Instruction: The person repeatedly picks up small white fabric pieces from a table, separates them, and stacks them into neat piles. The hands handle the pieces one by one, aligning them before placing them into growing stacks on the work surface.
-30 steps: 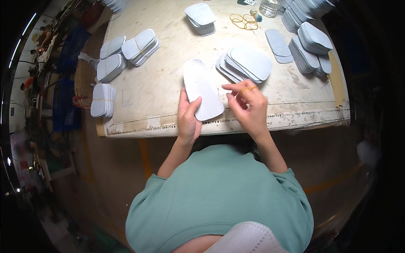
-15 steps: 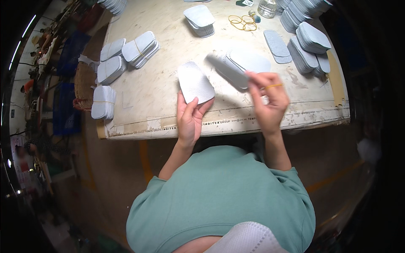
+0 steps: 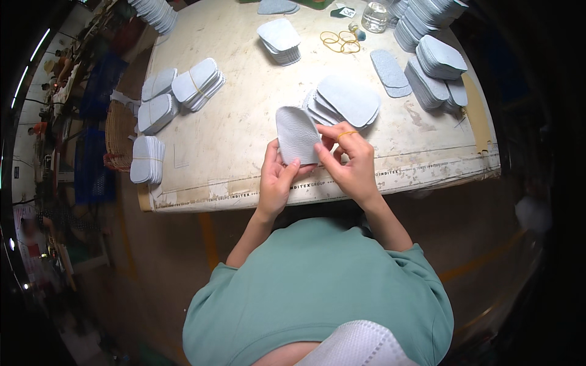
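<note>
Stacks [image 3: 279,36] and rubber bands [image 3: 343,43] are spread around; a loose pile [image 3: 351,100] is partly screened by the grey pad [image 3: 296,135], held above the table's [image 3: 244,122] near side by left grip [image 3: 278,180] and right grip [image 3: 351,160], long axis pointed away, slightly leftward.

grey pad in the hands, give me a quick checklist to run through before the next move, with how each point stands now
1. Grey pad held by the left hand at its lower end: ok.
2. Right hand at the pad's right edge: ok.
3. Yellow band around a right-hand finger: ok.
4. Nearest stack squared up: not ok, its pieces are fanned out.
5. Side of the pad facing away free of flaws: cannot tell, it is hidden.
</note>
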The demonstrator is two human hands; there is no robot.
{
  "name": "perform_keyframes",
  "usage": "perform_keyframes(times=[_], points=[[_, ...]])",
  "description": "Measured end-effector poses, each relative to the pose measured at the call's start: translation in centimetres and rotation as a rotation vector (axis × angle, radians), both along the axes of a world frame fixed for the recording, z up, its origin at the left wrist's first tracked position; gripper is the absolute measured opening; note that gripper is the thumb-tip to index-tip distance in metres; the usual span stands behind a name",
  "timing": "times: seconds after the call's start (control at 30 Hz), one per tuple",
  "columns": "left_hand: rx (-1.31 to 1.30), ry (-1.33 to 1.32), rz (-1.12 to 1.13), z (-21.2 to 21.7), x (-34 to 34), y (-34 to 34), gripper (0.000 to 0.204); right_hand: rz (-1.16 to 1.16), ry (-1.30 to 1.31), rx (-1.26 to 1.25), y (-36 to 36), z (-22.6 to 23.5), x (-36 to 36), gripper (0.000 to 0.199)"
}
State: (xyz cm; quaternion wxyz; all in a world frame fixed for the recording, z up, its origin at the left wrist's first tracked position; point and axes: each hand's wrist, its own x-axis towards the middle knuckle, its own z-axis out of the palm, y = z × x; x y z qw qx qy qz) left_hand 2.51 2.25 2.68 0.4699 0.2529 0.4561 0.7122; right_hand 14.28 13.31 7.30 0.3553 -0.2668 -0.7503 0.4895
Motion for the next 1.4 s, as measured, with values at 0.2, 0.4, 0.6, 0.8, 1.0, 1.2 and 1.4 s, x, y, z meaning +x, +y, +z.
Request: perform_keyframes(times=[0.2, 0.4, 0.6, 0.8, 1.0, 1.2, 1.4], points=[[0.024, 0.0, 0.025, 0.0, -0.1, -0.3, 0.044, -0.479, 0.094, 0.733, 4.0, 0.6, 1.5, 0.031], [0.132, -0.029, 0.051, -0.7, -0.3, -0.2, 0.011, -0.265, -0.171, 0.681, 7.7, 0.6, 4.4, 0.02], [0.178, -0.005, -0.007, -1.0, -0.5, -0.3, 0.009, -0.225, -0.667, 0.683, 15.3, -0.1, 6.6, 0.035], [0.163, -0.027, -0.019, -0.7, -0.5, -0.4, 0.008, -0.272, -0.859, 0.897, 16.1, -3.3, 5.3, 0.031], [0.114, -0.003, -0.037, -0.6, -0.4, -0.3, 0.01, -0.402, -0.706, 0.897, 16.3, -1.7, 5.0, 0.022], [-0.038, -0.058, -0.231, 1.6, 0.6, -0.7, 0.044, -0.444, -0.19, 0.826, 8.6, 3.7, 6.2, 0.031], [0.218, -0.281, -0.136, 2.1, 1.5, 0.3, 0.069, 0.098, -0.006, 0.863, -1.4, 0.5, 1.1, 0.032]])
